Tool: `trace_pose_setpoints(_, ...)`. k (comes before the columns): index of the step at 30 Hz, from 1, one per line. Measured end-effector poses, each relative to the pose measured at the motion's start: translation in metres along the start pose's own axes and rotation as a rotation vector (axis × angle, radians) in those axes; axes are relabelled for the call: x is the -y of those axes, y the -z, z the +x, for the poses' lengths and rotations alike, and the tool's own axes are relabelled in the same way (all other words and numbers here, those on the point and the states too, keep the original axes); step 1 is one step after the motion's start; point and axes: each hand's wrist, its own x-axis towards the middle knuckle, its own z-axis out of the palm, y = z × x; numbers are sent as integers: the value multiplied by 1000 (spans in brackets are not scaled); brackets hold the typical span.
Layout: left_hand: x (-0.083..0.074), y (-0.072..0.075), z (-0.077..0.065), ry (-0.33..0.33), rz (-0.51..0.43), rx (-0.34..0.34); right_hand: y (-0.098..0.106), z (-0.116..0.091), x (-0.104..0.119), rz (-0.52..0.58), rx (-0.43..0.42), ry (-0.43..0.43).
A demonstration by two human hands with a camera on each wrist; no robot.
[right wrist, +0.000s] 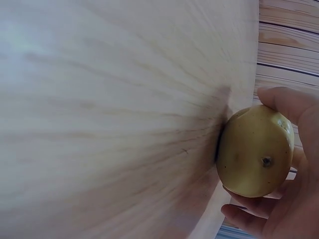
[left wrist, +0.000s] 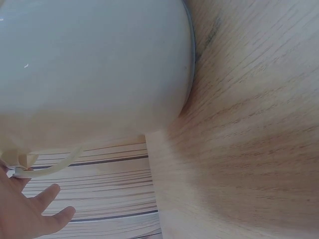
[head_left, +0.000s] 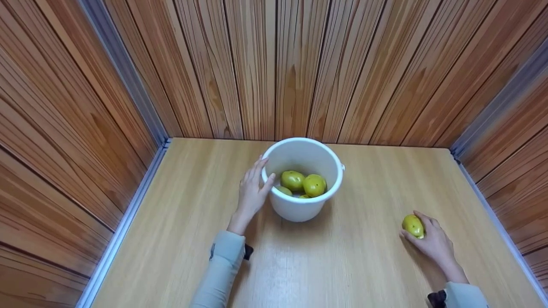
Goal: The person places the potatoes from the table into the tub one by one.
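A white bucket (head_left: 299, 209) stands upright on the wooden table, with several round yellow-green fruits (head_left: 314, 185) inside. My left hand (head_left: 253, 190) touches the bucket's left rim, its thumb reaching over the edge. In the left wrist view, some fingers (left wrist: 46, 196) of that hand stretch out loosely beside the bucket's handle (left wrist: 52, 171). Toward the right of the table, my right hand (head_left: 436, 241) holds another yellow-green fruit (head_left: 413, 226) between thumb and fingers. The right wrist view shows this fruit (right wrist: 255, 152) close to the tabletop; whether it touches cannot be told.
The table (head_left: 192, 222) is bounded by a plank wall (head_left: 295, 72) at the back and plank walls on the left and right. Grey metal strips (head_left: 124, 222) run along its side edges. Both forearms wear light sleeves (head_left: 224, 261).
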Motion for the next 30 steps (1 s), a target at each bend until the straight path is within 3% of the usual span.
trace_pose_setpoints(30,1,-2,0,24,-3,4,12,6,10,41,-15,39)
